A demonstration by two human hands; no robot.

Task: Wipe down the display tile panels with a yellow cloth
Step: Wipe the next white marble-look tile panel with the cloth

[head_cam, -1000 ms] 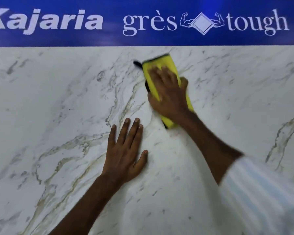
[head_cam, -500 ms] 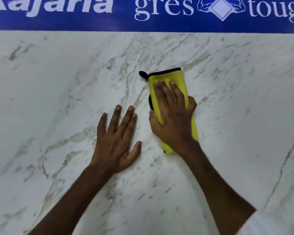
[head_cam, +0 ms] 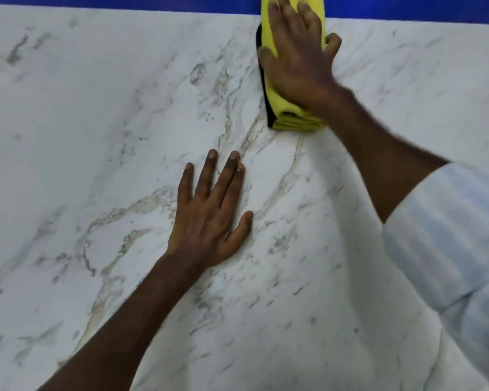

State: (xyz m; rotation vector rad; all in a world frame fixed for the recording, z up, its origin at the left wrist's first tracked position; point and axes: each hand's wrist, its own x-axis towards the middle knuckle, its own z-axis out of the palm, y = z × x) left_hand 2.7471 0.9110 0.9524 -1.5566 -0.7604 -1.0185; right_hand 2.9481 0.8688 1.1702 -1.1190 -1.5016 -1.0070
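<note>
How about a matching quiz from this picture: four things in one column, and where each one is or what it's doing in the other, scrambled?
Column one
1. left hand
2. right hand
3. yellow cloth
4. blue banner

Column two
A. runs along the top edge of the view
B. lies flat on the bare marble tile panel, fingers straight
C. folded, pressed under a palm
D. presses down near the panel's top edge

Pairs: 1-B, 2-D, 3-C, 4-A
</note>
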